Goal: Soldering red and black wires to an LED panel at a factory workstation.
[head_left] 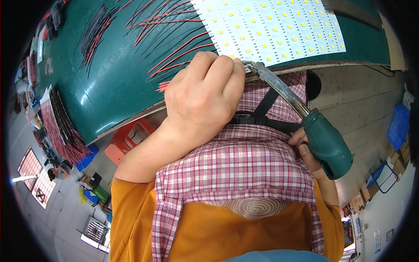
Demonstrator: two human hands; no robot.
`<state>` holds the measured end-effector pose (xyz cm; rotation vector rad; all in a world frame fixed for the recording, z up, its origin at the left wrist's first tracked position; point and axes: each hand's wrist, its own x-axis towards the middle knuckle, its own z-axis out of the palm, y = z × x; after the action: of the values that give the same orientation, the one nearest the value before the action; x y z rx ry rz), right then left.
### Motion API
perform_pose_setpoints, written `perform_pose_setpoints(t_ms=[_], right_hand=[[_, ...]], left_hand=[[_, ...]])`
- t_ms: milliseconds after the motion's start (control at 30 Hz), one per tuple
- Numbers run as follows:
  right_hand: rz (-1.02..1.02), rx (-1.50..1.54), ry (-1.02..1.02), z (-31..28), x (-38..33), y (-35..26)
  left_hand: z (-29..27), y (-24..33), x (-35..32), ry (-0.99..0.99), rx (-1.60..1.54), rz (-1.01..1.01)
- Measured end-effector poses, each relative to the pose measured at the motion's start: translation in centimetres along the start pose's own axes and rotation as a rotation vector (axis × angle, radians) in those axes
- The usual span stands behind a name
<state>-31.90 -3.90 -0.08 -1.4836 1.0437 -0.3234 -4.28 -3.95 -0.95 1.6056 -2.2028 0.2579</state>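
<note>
lying on the green table (120, 94), at its near edge, the white sheet (271, 34) was dotted with rows of small yellow squares, and red and black wires (174, 21) fanned out from its left side. the soldering iron (322, 131) slanted down from the sheet's near left corner, its metal shaft grey and crusted toward the tip, its handle thick, round and dark green.

the right hand (309, 157) grasped that handle from behind, with most of its fingers out of sight. the left hand (203, 94) was bent over the sheet's corner, knuckles up; its fingertips were hidden, so whether it gripped anything could not be told. red wire ends (163, 86) poked out beside it. the top of the sheet was cut off, and it was hard to make out whether the iron's tip touched anything.

the table top looked smooth and shiny, with a thin worn rim. the apron (235, 168) was checked cloth in red and white, crossed by a flat black strap (264, 107).
</note>
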Motion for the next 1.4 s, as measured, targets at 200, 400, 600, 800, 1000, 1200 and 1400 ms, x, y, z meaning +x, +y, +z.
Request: perform_pose_setpoints(t_ms=[200,400,600,800,1000,1200,1400], right_hand=[[-0.047,0.066,-0.050,-0.4,0.1,0.0],[0.002,0.133,0.030,0.2,-0.1,-0.2],[-0.163,-0.220,-0.052,-0.5,0.1,-0.1],[-0.024,-0.083,0.036,0.1,-0.1,0.0],[-0.044,-0.091,-0.046,-0.5,0.2,-0.3],[-0.122,-0.100,0.019,-0.1,0.3,-0.7],[-0.012,0.165,-0.011,-0.1,0.3,-0.2]], left_hand=[[0.1,0.0,-0.1,0.012,0.011,0.006],[0.0,0.0,0.0,-0.003,0.017,0.012],[0.2,0.0,-0.3,0.012,0.007,-0.006],[0.4,0.1,-0.3,0.040,0.029,-0.002],[0.3,0.1,-0.1,0.017,0.040,0.002],[0.2,0.2,-0.1,0.019,0.048,-0.003],[-0.6,-1.0,0.0,0.022,-0.104,-0.028]])
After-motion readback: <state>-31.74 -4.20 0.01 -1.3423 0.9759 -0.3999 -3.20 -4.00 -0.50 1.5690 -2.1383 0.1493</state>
